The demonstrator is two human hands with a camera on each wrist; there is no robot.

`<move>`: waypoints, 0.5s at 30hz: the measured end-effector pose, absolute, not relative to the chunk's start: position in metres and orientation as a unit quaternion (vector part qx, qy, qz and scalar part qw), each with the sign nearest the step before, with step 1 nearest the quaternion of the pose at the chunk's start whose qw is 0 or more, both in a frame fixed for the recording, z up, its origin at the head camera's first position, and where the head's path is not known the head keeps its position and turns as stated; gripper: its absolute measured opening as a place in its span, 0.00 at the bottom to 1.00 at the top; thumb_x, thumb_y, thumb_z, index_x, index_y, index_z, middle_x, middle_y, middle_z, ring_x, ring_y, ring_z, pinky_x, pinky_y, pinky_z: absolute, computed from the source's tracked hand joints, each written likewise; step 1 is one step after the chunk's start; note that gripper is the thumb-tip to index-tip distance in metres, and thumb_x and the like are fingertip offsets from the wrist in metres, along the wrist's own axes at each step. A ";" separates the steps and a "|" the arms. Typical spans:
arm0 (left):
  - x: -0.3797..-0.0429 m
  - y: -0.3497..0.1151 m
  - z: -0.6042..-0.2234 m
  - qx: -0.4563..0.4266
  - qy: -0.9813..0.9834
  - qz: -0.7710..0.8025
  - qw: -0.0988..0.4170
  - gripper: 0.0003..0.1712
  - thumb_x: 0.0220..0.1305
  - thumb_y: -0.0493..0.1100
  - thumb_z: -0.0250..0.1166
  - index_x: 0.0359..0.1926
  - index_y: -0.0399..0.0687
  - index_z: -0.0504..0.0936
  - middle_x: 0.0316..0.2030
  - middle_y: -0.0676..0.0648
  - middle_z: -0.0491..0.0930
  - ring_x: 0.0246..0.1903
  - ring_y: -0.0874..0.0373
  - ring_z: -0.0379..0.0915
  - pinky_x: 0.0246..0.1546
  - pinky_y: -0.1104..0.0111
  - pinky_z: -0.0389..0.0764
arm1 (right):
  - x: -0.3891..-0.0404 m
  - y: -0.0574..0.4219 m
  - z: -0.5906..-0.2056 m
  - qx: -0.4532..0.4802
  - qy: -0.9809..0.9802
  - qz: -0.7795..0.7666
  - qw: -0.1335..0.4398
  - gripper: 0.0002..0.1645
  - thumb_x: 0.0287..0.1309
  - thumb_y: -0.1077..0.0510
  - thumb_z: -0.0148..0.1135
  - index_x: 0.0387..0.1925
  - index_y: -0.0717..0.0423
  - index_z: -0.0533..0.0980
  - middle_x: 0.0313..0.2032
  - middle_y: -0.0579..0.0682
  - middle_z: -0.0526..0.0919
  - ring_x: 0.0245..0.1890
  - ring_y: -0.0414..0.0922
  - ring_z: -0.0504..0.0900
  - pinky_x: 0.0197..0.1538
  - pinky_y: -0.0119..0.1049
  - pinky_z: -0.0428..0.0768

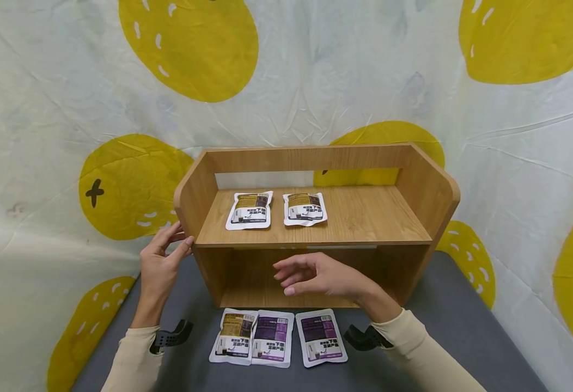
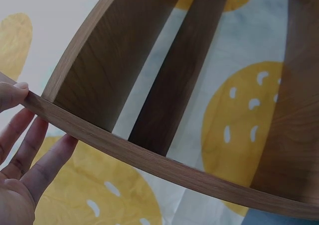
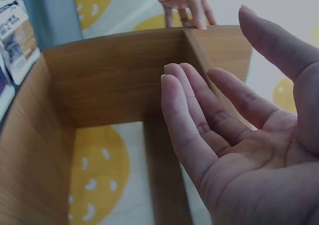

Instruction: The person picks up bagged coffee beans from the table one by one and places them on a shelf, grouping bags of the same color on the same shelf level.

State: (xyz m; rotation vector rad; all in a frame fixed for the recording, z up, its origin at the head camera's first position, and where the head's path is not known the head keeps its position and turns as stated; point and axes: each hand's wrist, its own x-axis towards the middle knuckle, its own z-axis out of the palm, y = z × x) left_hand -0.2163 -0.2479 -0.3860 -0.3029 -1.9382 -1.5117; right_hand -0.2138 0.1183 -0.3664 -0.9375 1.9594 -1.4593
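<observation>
A two-tier wooden shelf (image 1: 316, 234) stands on the dark grey table. At its left side panel, my left hand (image 1: 161, 261) grips the front edge, the thumb at the front and the fingers along the outer face, as the left wrist view also shows. My right hand (image 1: 321, 277) is held in front of the lower compartment, fingers loosely bent and nothing in them. On the upper board lie two white pouches with brown-gold labels, a left pouch (image 1: 250, 210) and a right pouch (image 1: 305, 209). The right wrist view shows the right palm (image 3: 264, 155) bare.
In front of the shelf lie a brown-gold pouch (image 1: 234, 336), a purple pouch (image 1: 272, 338) edge to edge with it, and another purple pouch (image 1: 321, 337) slightly apart to the right. Behind hangs a white curtain (image 1: 286, 114) with yellow shapes.
</observation>
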 end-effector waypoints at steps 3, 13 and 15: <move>-0.217 -0.247 -0.386 -0.118 -0.740 -0.575 0.329 0.28 0.64 0.30 0.70 0.64 0.49 0.81 0.49 0.49 0.80 0.47 0.61 0.82 0.38 0.72 0.88 | -0.214 0.112 -0.380 -0.343 0.716 -0.545 0.269 0.31 0.65 0.58 0.69 0.68 0.52 0.74 0.58 0.53 0.82 0.57 0.48 0.83 0.59 0.38 0.84; -0.217 -0.247 -0.387 -0.121 -0.738 -0.576 0.329 0.28 0.63 0.29 0.69 0.64 0.48 0.81 0.50 0.47 0.79 0.47 0.60 0.82 0.38 0.71 0.88 | -0.213 0.087 -0.424 -0.307 0.710 -0.568 0.282 0.28 0.64 0.58 0.70 0.65 0.52 0.76 0.55 0.51 0.84 0.58 0.53 0.83 0.56 0.35 0.85; -0.217 -0.247 -0.387 -0.121 -0.739 -0.576 0.329 0.29 0.63 0.29 0.69 0.65 0.47 0.81 0.50 0.47 0.79 0.47 0.60 0.82 0.38 0.70 0.88 | -0.212 0.082 -0.433 -0.300 0.708 -0.574 0.282 0.27 0.64 0.58 0.70 0.64 0.53 0.76 0.55 0.52 0.84 0.58 0.56 0.82 0.56 0.35 0.85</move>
